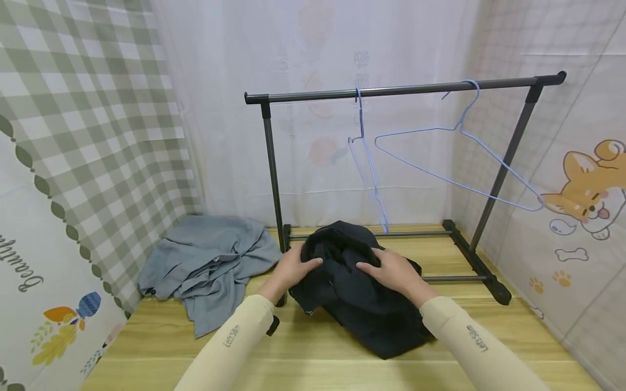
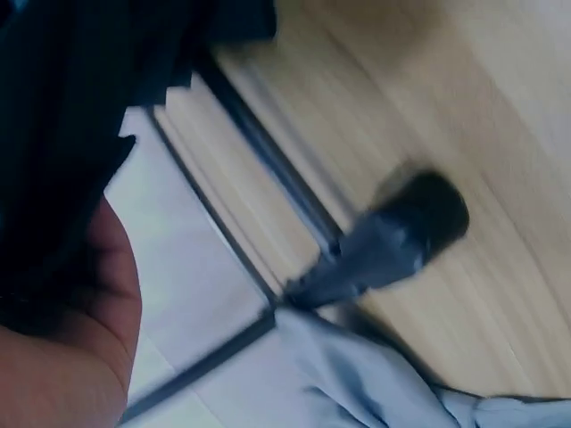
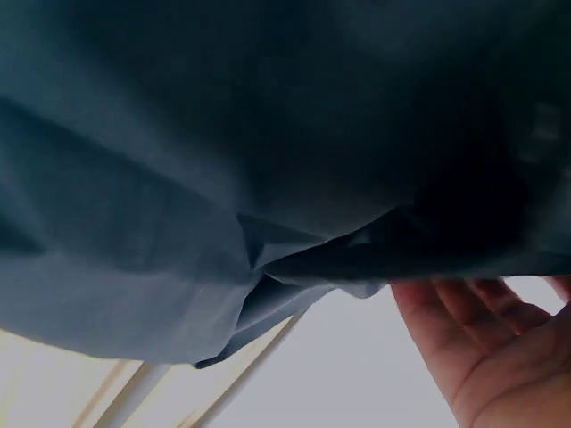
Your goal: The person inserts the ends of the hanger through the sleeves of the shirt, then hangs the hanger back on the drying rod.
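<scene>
A crumpled black garment point(image 1: 364, 307) is bunched up in front of the clothes rack in the head view, its lower part spread over the wooden surface. My left hand point(image 1: 293, 267) grips its left side, the thumb lying over the cloth. Opposite, my right hand point(image 1: 395, 271) holds the right side, fingers mostly hidden behind the fabric. In the left wrist view the dark cloth point(image 2: 71, 134) covers most of that hand's fingers. The right wrist view is largely filled by the cloth point(image 3: 178, 223), with the right hand's fingers point(image 3: 446, 312) against its edge.
A grey garment point(image 1: 215, 260) lies heaped at the left. Behind the black cloth stands a dark metal clothes rack point(image 1: 313, 96). From its bar hang a blue wire hanger point(image 1: 415, 163), turned broadside, and hanger wires point(image 1: 374, 174) seen edge-on. Printed curtains point(image 1: 98, 108) enclose the wooden surface point(image 1: 489, 342).
</scene>
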A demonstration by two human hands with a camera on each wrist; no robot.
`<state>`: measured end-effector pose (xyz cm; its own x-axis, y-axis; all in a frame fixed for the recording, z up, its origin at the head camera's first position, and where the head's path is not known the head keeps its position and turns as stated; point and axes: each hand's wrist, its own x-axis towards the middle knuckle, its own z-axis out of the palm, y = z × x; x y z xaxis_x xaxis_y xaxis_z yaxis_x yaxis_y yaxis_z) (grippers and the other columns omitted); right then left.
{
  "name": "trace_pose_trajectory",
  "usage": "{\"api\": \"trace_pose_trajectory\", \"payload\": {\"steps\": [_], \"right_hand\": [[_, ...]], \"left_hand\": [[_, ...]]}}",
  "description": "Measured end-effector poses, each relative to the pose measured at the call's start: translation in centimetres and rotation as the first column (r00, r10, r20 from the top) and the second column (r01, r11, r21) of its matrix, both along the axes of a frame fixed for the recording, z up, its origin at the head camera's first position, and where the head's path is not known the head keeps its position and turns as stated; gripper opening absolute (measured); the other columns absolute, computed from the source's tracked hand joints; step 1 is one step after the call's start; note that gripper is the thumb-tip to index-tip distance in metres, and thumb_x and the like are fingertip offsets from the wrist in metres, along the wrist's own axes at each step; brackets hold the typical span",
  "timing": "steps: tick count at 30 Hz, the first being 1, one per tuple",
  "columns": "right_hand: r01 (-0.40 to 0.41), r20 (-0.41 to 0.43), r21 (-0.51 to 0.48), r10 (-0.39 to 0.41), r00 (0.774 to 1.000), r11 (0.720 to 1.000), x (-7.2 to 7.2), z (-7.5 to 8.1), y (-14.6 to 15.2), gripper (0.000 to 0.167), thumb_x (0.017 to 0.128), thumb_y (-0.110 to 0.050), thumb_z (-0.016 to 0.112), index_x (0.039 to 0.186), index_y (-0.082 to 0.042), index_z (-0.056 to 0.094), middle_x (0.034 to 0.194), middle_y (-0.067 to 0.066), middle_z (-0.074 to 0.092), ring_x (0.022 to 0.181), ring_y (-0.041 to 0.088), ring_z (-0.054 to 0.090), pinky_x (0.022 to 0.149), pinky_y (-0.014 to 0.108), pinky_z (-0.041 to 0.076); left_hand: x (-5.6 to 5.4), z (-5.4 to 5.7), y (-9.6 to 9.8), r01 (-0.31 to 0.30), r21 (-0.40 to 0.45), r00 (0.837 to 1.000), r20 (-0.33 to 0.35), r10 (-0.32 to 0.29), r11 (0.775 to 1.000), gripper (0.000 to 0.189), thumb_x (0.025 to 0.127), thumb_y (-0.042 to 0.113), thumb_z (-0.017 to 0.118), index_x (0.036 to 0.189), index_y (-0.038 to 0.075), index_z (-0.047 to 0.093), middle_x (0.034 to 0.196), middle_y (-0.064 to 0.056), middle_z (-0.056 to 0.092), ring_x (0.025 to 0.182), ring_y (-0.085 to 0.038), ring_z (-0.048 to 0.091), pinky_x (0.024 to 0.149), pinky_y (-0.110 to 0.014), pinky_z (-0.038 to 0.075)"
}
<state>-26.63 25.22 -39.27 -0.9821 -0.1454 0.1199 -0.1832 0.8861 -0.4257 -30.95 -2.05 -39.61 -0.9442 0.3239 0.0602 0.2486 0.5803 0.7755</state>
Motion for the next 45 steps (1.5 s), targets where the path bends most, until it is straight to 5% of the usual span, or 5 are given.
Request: {"api": "trace_pose_trajectory", "payload": {"steps": [9, 26, 35, 41, 45], "right_hand": [[0.022, 0.13, 0.114, -0.037, 0.991, 0.993, -0.4, -2.2, -0.8, 0.081, 0.089, -0.047, 0.071, 0.142, 0.008, 0.046, 0.135, 0.031, 0.053, 0.123, 0.048, 0.05, 0.101, 0.059, 0.04], [-0.048, 0.064, -0.075, 0.052, 0.997, 0.996, 0.3, -2.6, -5.3, 0.011, 0.093, -0.013, 0.069, 0.1, -0.007, 0.064, 0.097, 0.008, 0.066, 0.089, 0.027, 0.064, 0.078, 0.044, 0.05], [0.3, -0.138, 0.062, -0.29, 0.947, 0.952, -0.6, -1.6, 1.0, 0.01, 0.081, 0.003, 0.052, 0.079, -0.003, 0.059, 0.074, 0.015, 0.061, 0.062, 0.03, 0.057, 0.055, 0.046, 0.047], [0.245, -0.061, 0.107, -0.239, 0.969, 0.964, -0.2, -1.7, 1.7, 0.006, 0.087, -0.005, 0.057, 0.086, -0.001, 0.061, 0.078, 0.016, 0.062, 0.065, 0.029, 0.057, 0.059, 0.046, 0.047], [0.155, 0.007, 0.136, -0.158, 0.987, 0.978, -0.1, -1.8, 0.8, 0.02, 0.093, -0.017, 0.063, 0.1, 0.002, 0.065, 0.088, 0.015, 0.066, 0.077, 0.031, 0.062, 0.068, 0.047, 0.049]], "left_hand": [[1.5, -2.4, 2.8, -0.055, -0.367, 0.983, -0.183, -0.014, 0.929, 0.041, 0.085, 0.023, 0.08, 0.117, 0.009, 0.059, 0.105, -0.012, 0.068, 0.091, -0.032, 0.066, 0.075, -0.048, 0.053], [1.3, -1.0, 0.9, -0.071, -0.158, 0.99, -0.133, 0.05, 0.985, 0.026, 0.088, 0.013, 0.067, 0.113, 0.007, 0.063, 0.104, -0.011, 0.067, 0.09, -0.03, 0.064, 0.077, -0.046, 0.05], [0.8, -2.2, 0.5, -0.355, -0.426, 0.892, -0.42, 0.166, 0.832, 0.012, 0.088, 0.003, 0.069, 0.099, 0.006, 0.063, 0.076, -0.012, 0.061, 0.062, -0.032, 0.061, 0.055, -0.045, 0.052], [0.6, -1.7, 0.9, -0.181, -0.155, 0.973, -0.173, 0.154, 0.971, 0.031, 0.094, 0.012, 0.064, 0.123, 0.003, 0.06, 0.11, -0.017, 0.064, 0.095, -0.035, 0.064, 0.079, -0.048, 0.052], [0.5, -0.9, 0.3, -0.131, 0.06, 0.991, 0.019, 0.13, 0.99, 0.052, 0.102, 0.031, 0.057, 0.146, 0.006, 0.045, 0.122, -0.019, 0.061, 0.109, -0.035, 0.06, 0.09, -0.051, 0.049]]}}
